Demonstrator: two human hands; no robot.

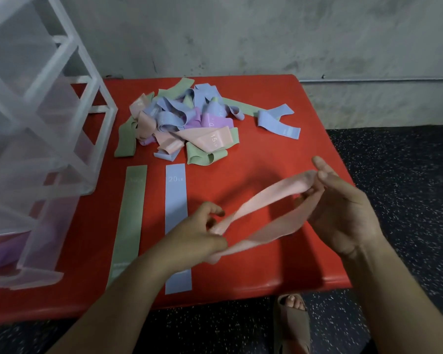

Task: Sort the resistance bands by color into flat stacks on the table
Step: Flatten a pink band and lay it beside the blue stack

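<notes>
Right now you have the pink band stretched in the air between your two hands, above the near right part of the red table. Your left hand has its fingers curled and pinches the near end of the loop. Your right hand, palm turned toward you, grips the far end at its fingertips, so the band hangs open as a twisted loop and does not touch the table. To the left of your left hand, a green band and a blue band marked 20 LB lie flat side by side, close but apart, running from the near edge toward the middle; your left forearm crosses over their near ends. Behind them, a loose heap of bands in green, blue, purple and pink sits at the back of the table. One more blue band lies bent just right of the heap. A clear plastic drawer unit stands on the left side.
</notes>
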